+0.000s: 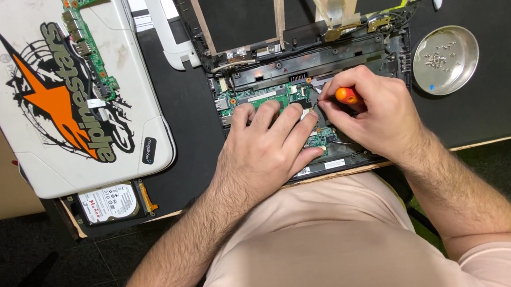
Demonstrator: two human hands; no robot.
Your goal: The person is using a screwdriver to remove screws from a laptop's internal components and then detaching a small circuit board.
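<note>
At centre frame we press our left hand (pixel 268 139), fingers spread flat, on the green circuit board (pixel 269 96) of the opened laptop (pixel 298 67), while our right hand (pixel 371 110) pinches the orange screwdriver (pixel 347 95), best kept upright, left of the screw dish (pixel 447 60).

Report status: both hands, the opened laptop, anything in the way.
Left hand flat on the laptop's green circuit board. Right hand gripping orange-handled screwdriver, tip hidden. Metal dish of screws off right, apart. Nothing blocking.

White laptop lid (pixel 33 80) with green circuit strip (pixel 87 41); hard drive (pixel 109 203); screw dish (pixel 445 60)
</note>
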